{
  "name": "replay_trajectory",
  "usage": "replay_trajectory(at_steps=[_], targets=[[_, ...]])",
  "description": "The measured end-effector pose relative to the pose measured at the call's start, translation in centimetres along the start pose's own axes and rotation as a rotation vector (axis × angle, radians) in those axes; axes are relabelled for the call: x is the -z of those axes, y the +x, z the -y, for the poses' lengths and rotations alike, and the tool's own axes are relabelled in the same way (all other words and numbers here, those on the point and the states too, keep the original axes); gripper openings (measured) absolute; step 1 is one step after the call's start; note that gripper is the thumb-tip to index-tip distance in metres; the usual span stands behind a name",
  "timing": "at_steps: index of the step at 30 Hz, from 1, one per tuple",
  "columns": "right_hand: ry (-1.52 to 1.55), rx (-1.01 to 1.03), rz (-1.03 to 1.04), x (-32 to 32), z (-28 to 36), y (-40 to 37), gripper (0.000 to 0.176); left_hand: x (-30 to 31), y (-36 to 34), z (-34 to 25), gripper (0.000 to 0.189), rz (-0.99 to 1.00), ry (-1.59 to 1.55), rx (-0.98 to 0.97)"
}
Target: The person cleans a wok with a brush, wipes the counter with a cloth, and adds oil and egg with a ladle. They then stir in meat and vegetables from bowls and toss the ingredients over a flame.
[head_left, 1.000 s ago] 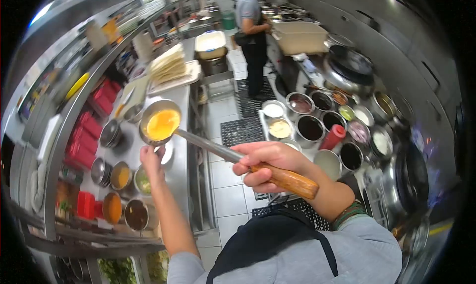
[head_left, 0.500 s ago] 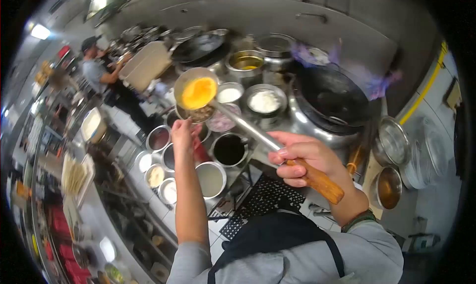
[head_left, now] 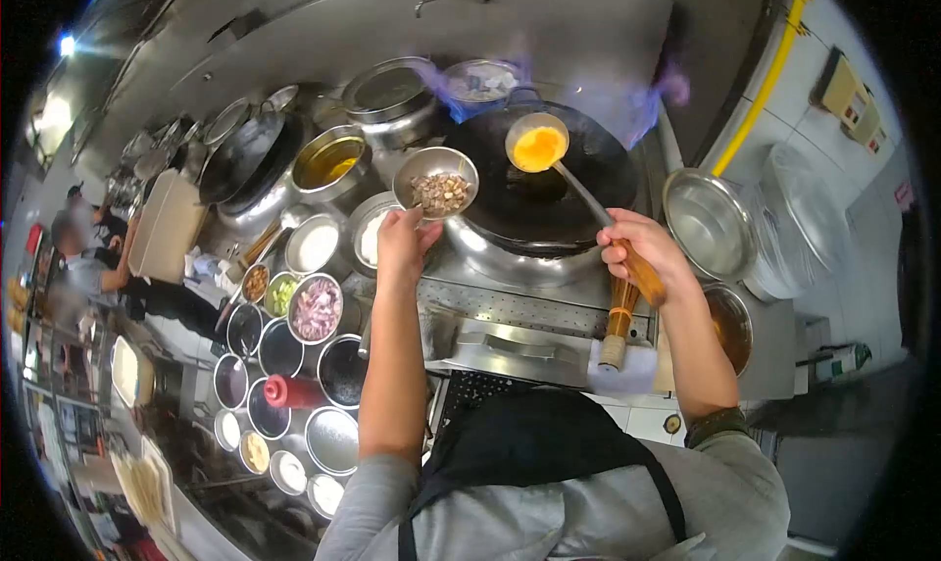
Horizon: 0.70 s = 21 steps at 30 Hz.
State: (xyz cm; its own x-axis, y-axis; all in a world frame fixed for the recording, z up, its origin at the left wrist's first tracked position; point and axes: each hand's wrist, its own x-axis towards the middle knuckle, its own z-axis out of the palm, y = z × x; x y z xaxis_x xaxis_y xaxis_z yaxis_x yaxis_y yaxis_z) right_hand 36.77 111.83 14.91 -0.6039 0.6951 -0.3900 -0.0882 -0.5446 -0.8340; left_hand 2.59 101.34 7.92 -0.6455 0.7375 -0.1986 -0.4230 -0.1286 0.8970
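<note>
Our right hand [head_left: 635, 250] is clamped on the ladle [head_left: 578, 191], whose shaft runs up and left so the egg-filled cup hangs over the wok [head_left: 534, 213]. Our left hand [head_left: 407, 243] grips the steel bowl [head_left: 429, 161] of chopped bits, just beside the wok's left rim.

Egg-filled ladle [head_left: 580, 191] now over the wok [head_left: 510, 213], small steel bowl [head_left: 431, 161] newly in left hand [head_left: 407, 245]

The left hand [head_left: 405, 244] holds a steel bowl [head_left: 435, 181] of chopped brown bits just beside the black wok [head_left: 510, 208]. The right hand [head_left: 635, 252] grips a wooden-handled ladle [head_left: 580, 195], filled with yellow beaten egg [head_left: 538, 147], over the wok. Blue flames [head_left: 642, 110] rise behind it.
</note>
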Motion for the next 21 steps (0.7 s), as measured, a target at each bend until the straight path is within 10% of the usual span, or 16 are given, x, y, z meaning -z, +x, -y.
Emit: replay_trajectory(at_steps=[3, 6, 21], targets=[[-0.166, 0.007, -0.058, 2.8, -1.0, 2.5, 0.068, 0.0, -1.3, 0.0, 0.011, 0.017, -0.041, 0.04], [-0.266, 0.047, -0.169, 3.4, -1.8, 2.6, 0.045, 2.5, -3.6, 1.2, 0.011, 0.032, -0.047, 0.08], [-0.78, 0.072, -0.224, 2.2, -4.2, 3.3, 0.074, 11.1, -17.6, 3.6, 0.008, -0.049, -0.049, 0.339]])
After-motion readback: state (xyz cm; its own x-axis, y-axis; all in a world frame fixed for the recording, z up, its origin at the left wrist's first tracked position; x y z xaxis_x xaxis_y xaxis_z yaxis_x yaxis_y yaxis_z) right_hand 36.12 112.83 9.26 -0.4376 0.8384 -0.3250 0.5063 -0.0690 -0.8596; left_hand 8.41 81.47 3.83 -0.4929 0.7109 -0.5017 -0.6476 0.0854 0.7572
